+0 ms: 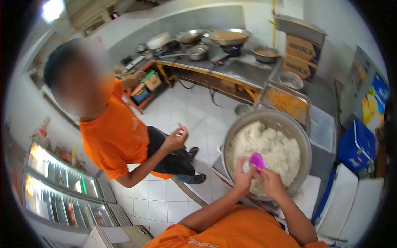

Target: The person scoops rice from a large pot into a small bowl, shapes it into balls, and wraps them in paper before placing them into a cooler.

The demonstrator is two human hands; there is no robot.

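Observation:
A wide metal pot (306,151) stands right in front of me, filled with a lumpy white food mass (273,144). Over its near side, my right hand (272,184) grips a purple spoon (257,159) with the bowl of the spoon pointing up and away. Close against the spoon, my left hand (243,178) has its fingers curled round a small white lump (247,167). Both hands are side by side above the white mass, nearly touching.
A person in an orange shirt (111,136) stands at the left, one hand raised. Beyond the pot sit a tray of orange-brown pieces (287,101) and a metal bowl (291,80). Pans (228,37) line the back counter. A blue cooler (356,144) is at the right.

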